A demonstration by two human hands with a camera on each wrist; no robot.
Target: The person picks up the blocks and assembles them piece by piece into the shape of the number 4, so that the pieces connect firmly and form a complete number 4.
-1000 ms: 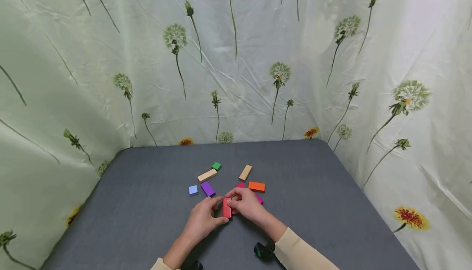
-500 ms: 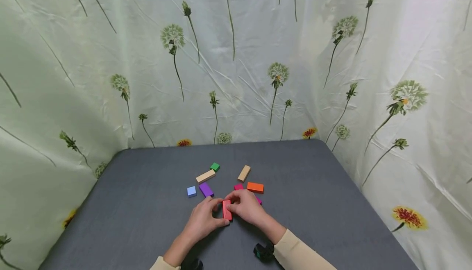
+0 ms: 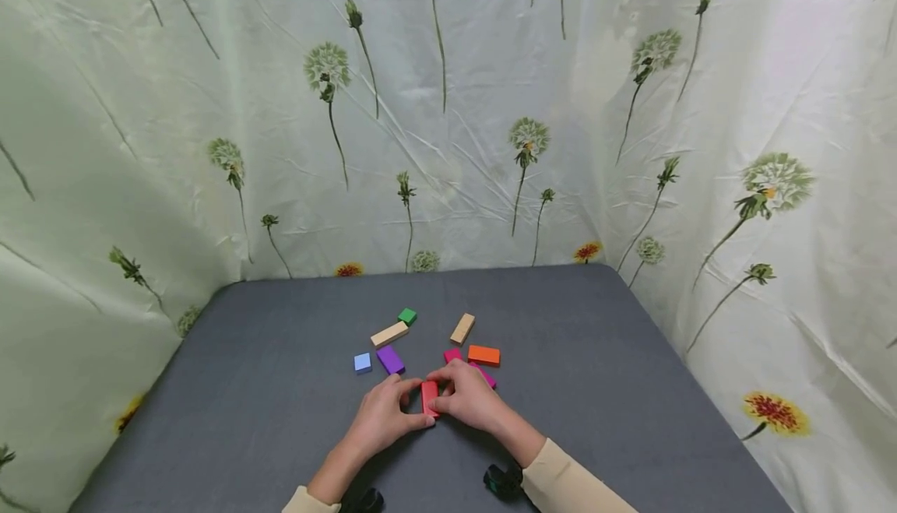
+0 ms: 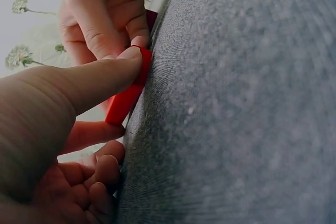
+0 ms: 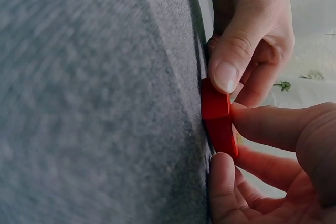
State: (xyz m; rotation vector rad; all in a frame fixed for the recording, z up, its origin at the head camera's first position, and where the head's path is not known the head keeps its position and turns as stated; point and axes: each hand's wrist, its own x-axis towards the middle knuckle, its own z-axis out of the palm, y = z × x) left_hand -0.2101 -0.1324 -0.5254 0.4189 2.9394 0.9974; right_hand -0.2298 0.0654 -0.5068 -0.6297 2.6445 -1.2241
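Left hand (image 3: 381,416) and right hand (image 3: 473,396) both pinch red block (image 3: 428,393) on surface (image 3: 280,388), positioning seemingly unfinished; purple block (image 3: 391,359) at its 10 o'clock, orange block (image 3: 484,355) at 2, unheld.

On the grey cloth-covered counter (image 3: 596,388), the red oblong block (image 3: 428,393) lies between the left hand (image 3: 381,416) and the right hand (image 3: 471,398). Behind it, the purple oblong block (image 3: 390,360) lies to the left, the orange oblong block (image 3: 484,355) to the right.
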